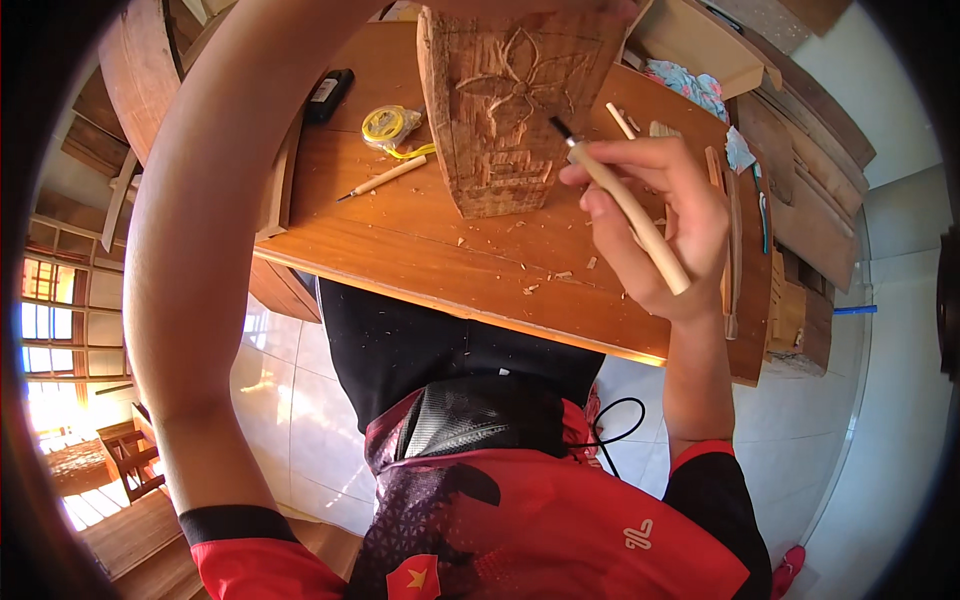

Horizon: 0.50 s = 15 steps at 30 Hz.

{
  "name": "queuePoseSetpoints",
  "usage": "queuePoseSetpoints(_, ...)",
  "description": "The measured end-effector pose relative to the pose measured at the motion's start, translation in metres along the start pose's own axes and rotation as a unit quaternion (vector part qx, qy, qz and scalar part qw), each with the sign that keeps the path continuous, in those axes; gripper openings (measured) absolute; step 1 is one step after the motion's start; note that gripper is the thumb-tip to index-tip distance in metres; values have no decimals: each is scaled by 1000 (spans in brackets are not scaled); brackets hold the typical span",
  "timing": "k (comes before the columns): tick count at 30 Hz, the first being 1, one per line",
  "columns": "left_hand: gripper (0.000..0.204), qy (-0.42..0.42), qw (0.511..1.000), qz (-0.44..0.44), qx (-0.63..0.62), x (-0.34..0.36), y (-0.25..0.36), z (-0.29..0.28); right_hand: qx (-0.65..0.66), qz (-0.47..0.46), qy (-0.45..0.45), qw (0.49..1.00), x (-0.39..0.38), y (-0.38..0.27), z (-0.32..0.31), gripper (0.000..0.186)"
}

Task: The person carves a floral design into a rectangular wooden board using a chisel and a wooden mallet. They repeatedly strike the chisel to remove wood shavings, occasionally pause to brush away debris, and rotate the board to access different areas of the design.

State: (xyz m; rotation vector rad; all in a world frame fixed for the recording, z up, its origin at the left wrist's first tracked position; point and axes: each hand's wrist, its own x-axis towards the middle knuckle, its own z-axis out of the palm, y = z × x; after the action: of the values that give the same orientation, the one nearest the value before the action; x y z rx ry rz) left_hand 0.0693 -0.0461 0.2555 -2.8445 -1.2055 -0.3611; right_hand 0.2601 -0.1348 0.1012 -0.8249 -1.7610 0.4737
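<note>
A carved wooden board [500,100] stands upright on the table, with a flower outline and a smaller squarish pattern cut into its face. My left arm reaches over to the board's top edge. There my left hand [520,5] grips it, mostly cut off by the upper rim of the view. My right hand [665,205] is closed round the pale wooden handle of a carving chisel [640,225]. The chisel's dark tip points up and left, close in front of the board's right side; whether it touches the wood I cannot tell.
On the wooden table [400,240] lie a second carving tool [390,177], a yellow tape measure [385,127], a black case [329,95] and scattered wood shavings [560,275]. A pale stick [620,120] and crumpled cloth [690,88] lie farther right. Planks [815,190] lean beyond the right edge.
</note>
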Motion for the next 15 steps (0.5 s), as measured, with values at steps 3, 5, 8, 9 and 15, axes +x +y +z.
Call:
queuePoseSetpoints(3, 55, 19, 999, 33, 33, 0, -4, 4, -52, 12, -15, 998, 5, 10, 4, 16)
queuePoseSetpoints(5, 56, -14, 1000, 2, 21, 10, -9, 1, -111, 21, -22, 993, 9, 18, 6, 10)
queuePoseSetpoints(8, 63, -69, 995, -73, -26, 29, -11, -2, -113, -21, -23, 993, 13, 25, 8, 9)
queuePoseSetpoints(9, 66, -75, 995, -64, -29, 31, -13, -2, -88, 5, -19, 996, 17, 27, 8, 9)
queuePoseSetpoints(15, 79, -145, 985, 52, -71, 87, -87, 15, -16, 1, -31, 999, 45, 44, -3, 17)
